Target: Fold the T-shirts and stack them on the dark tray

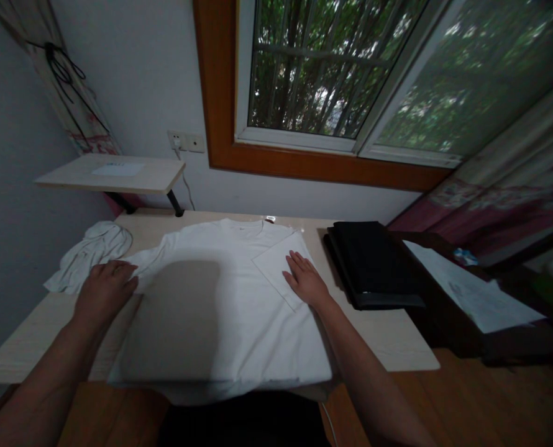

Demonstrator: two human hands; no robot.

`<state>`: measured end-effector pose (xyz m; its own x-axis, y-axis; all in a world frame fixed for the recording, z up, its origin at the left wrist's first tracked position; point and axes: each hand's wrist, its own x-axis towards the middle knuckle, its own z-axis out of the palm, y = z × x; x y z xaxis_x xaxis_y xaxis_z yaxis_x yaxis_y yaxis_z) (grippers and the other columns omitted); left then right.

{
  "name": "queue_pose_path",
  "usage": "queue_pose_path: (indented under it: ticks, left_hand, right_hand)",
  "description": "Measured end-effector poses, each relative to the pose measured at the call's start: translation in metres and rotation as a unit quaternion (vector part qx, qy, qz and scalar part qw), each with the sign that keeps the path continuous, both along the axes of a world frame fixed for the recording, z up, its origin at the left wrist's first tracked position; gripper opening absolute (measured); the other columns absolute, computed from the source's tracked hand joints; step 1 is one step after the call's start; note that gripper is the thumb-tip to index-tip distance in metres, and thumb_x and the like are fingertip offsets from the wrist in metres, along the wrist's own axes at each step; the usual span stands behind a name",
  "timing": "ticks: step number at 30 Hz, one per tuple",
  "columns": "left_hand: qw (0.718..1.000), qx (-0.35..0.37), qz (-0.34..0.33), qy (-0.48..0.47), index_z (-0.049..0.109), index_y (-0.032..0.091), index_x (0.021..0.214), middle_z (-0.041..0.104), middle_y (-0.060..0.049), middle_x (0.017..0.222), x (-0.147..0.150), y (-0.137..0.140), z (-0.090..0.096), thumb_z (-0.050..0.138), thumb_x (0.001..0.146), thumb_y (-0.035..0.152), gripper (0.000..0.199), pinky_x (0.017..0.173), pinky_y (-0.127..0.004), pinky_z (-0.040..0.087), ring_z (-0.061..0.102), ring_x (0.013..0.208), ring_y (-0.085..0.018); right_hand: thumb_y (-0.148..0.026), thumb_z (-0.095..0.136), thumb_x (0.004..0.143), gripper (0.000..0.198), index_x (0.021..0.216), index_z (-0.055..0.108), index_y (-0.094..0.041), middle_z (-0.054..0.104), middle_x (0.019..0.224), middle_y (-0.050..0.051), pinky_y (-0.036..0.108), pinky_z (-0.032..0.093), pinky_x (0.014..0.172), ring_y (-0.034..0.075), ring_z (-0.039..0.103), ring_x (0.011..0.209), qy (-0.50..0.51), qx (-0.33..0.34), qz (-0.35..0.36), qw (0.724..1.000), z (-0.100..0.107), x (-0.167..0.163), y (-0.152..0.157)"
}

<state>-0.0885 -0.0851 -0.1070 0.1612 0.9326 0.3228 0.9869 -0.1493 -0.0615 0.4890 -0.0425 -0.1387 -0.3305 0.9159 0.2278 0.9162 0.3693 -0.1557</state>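
A white T-shirt (239,298) lies spread on the table, its neckline at the far side and its hem hanging over the near edge. Its right-hand sleeve is folded inward over the body as a flat triangle. My right hand (307,279) rests on that folded sleeve, palm down with fingers spread. At the other side, my left hand (106,288) has its fingers bent together at the end of the left-hand sleeve, gripping the cloth. A crumpled white cloth (97,248) lies just beyond my left hand.
Black flat cases or folders (374,264) are stacked on the right of the pale wooden table (397,341). A small raised shelf (150,177) with a paper stands at the back left. Further right, papers (472,285) lie on a dark surface. A window is behind.
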Motion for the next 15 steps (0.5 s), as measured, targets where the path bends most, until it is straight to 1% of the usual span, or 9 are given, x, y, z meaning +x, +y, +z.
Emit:
queue_pose_path:
  ticks: [2, 4, 6, 8, 10, 13, 15]
  left_hand:
    - [1.000, -0.013, 0.002, -0.008, 0.069, 0.014, 0.112, 0.069, -0.016, 0.122, -0.004, 0.003, 0.003, 0.045, 0.094, 0.035, 0.036, 0.111, -0.053, 0.039, 0.058, 0.120, -0.033]
    - [0.998, -0.027, 0.033, -0.041, 0.069, 0.014, 0.109, 0.071, -0.014, 0.116, -0.006, 0.008, 0.011, 0.043, 0.097, 0.038, 0.038, 0.107, -0.048, 0.042, 0.061, 0.114, -0.031]
    - [0.990, -0.044, 0.097, -0.089, 0.067, 0.013, 0.114, 0.071, -0.014, 0.111, -0.006, 0.014, 0.023, 0.038, 0.099, 0.044, 0.044, 0.097, -0.044, 0.048, 0.064, 0.107, -0.030]
    - [0.975, -0.057, 0.167, -0.133, 0.061, 0.012, 0.124, 0.070, -0.016, 0.109, -0.005, 0.021, 0.039, 0.033, 0.101, 0.050, 0.052, 0.087, -0.042, 0.050, 0.065, 0.099, -0.031]
    - [0.965, -0.055, 0.203, -0.156, 0.057, 0.013, 0.130, 0.070, -0.018, 0.109, -0.002, 0.029, 0.056, 0.028, 0.102, 0.054, 0.057, 0.083, -0.042, 0.050, 0.066, 0.096, -0.032]
    - [0.969, -0.038, 0.188, -0.157, 0.057, 0.016, 0.129, 0.070, -0.018, 0.105, 0.006, 0.043, 0.080, 0.024, 0.103, 0.057, 0.059, 0.083, -0.043, 0.049, 0.066, 0.094, -0.032]
    - [0.974, -0.038, 0.154, -0.162, 0.059, 0.018, 0.127, 0.069, -0.015, 0.100, 0.017, 0.054, 0.094, 0.027, 0.102, 0.059, 0.058, 0.085, -0.043, 0.049, 0.066, 0.093, -0.031]
  right_hand:
    - [-0.046, 0.038, 0.107, 0.059, 0.157, 0.043, -0.014, 0.033, 0.166, 0.013, 0.049, 0.028, 0.127, 0.027, 0.029, 0.156, 0.003, 0.001, 0.000, 1.000, 0.000, 0.000, 0.000]
    - [-0.046, 0.039, 0.107, 0.059, 0.157, 0.043, -0.016, 0.034, 0.166, 0.012, 0.049, 0.028, 0.126, 0.027, 0.030, 0.156, 0.005, 0.002, -0.002, 1.000, 0.000, 0.000, 0.000]
    - [-0.046, 0.040, 0.106, 0.058, 0.157, 0.044, -0.017, 0.035, 0.166, 0.012, 0.049, 0.029, 0.126, 0.027, 0.030, 0.155, 0.007, 0.001, -0.004, 1.000, 0.000, 0.000, 0.000]
    - [-0.046, 0.040, 0.106, 0.058, 0.156, 0.045, -0.017, 0.036, 0.165, 0.012, 0.048, 0.030, 0.126, 0.027, 0.031, 0.155, 0.007, 0.001, -0.006, 1.000, 0.000, 0.000, 0.000]
    - [-0.046, 0.040, 0.106, 0.058, 0.155, 0.046, -0.016, 0.036, 0.165, 0.012, 0.048, 0.029, 0.126, 0.027, 0.032, 0.155, 0.008, 0.004, -0.005, 1.000, 0.001, 0.000, 0.000]
    - [-0.046, 0.040, 0.106, 0.057, 0.155, 0.047, -0.016, 0.037, 0.165, 0.012, 0.049, 0.030, 0.126, 0.027, 0.033, 0.154, 0.012, 0.006, -0.005, 1.000, 0.001, 0.000, 0.000]
    - [-0.046, 0.041, 0.106, 0.057, 0.154, 0.048, -0.016, 0.037, 0.164, 0.012, 0.049, 0.030, 0.126, 0.028, 0.033, 0.154, 0.016, 0.005, -0.004, 1.000, 0.001, 0.000, 0.000]
